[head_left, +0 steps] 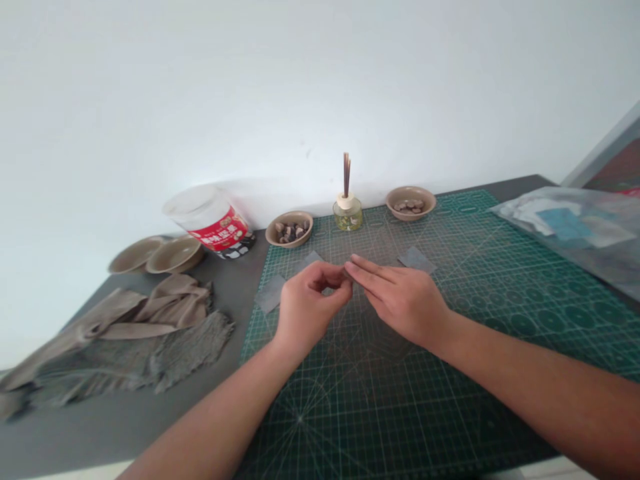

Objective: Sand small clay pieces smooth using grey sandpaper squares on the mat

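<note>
My left hand is closed in a pinch, thumb against forefinger. A small dark edge shows at its fingertips, too hidden to name. My right hand meets it there, its fingers pressed together and pointing left; the thumb and whatever lies under the fingers are hidden. Both hands are above the green cutting mat. Beyond them lie thin grey squares: one grey square by my left hand, another behind it, and a third grey square behind my right hand.
A bowl of dark and light pieces, a reed diffuser and a bowl of brown round pieces line the wall. At left are a plastic tub, two stacked bowls and crumpled cloth. A clear bag lies right.
</note>
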`<action>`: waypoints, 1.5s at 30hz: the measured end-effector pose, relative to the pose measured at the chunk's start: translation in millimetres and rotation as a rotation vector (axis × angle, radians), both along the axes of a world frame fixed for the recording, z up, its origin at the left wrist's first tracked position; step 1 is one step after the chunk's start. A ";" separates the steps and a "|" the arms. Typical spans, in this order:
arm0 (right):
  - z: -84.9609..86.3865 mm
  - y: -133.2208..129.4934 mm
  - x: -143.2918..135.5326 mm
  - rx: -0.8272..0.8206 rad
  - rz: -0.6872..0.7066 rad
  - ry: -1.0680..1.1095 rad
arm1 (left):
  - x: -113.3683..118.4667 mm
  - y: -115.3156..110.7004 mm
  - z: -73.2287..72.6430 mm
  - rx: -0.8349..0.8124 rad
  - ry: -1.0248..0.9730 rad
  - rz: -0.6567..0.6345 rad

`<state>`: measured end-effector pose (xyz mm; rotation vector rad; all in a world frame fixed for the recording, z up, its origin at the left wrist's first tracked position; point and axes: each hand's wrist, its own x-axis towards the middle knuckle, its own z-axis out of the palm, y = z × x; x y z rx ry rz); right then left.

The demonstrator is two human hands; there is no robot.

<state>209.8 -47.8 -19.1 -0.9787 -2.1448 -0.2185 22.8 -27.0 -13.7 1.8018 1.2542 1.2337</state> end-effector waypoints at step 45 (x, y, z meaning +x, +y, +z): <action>8.7 0.3 0.7 -0.223 0.021 0.366 | -1.0 1.8 1.7 -0.083 -0.177 -0.093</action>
